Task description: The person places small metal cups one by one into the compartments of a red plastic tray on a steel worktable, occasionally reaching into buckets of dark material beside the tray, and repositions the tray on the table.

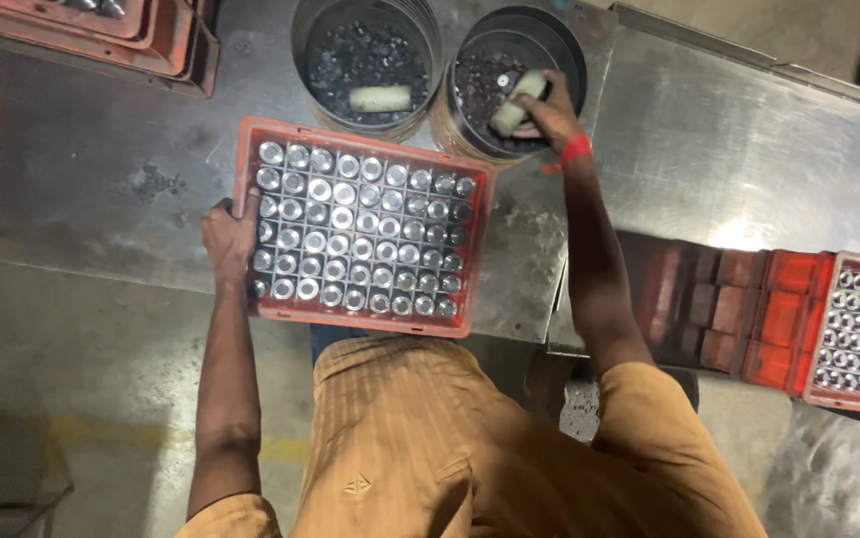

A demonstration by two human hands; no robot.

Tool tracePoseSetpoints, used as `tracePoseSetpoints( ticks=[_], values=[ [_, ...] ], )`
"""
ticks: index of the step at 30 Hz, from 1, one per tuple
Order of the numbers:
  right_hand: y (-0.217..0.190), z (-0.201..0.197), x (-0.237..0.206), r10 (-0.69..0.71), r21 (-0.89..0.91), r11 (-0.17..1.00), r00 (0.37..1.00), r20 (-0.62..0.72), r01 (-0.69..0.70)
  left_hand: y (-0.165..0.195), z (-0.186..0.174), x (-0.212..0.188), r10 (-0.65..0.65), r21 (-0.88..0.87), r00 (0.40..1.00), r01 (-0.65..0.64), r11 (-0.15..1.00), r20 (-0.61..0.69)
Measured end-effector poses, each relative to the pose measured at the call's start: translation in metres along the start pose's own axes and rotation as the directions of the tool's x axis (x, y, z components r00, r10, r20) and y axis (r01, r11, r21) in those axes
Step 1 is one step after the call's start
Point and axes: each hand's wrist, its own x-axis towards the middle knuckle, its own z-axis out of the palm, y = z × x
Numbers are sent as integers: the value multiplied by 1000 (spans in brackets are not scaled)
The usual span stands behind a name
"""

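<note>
Head cam: left hand [229, 237] gripped the left rim of the red crate [362, 321] full of metal cylinders [355, 229], fingers hooked over the edge, crate on the steel table [71, 179]. Right hand [546, 108] reached into the right bucket [569, 50], fingers clamped on a pale roller [511, 108]; 2nd roller [380, 98] lay in the left bucket [300, 40].

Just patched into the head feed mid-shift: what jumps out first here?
The red crate packed with rows of shiny metal cylinders sits mid-table, the left hand gripping its left edge. Behind it stand two round metal bins of small dark parts; the right hand reaches into the right bin, around a pale cylindrical piece. Another filled red crate lies at far right.
</note>
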Motion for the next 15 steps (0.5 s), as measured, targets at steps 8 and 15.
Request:
tracePoseSetpoints(
  ticks=[8, 15],
  values=[
    [52, -4, -127, -262, 682, 714, 963, 55, 155, 3, 6, -6, -1, 38, 1000, 0, 999, 17],
    [194, 77, -212, -233, 944, 50, 915, 329, -327, -9, 8, -7, 31, 5, 999, -31, 1000, 6]
  ],
)
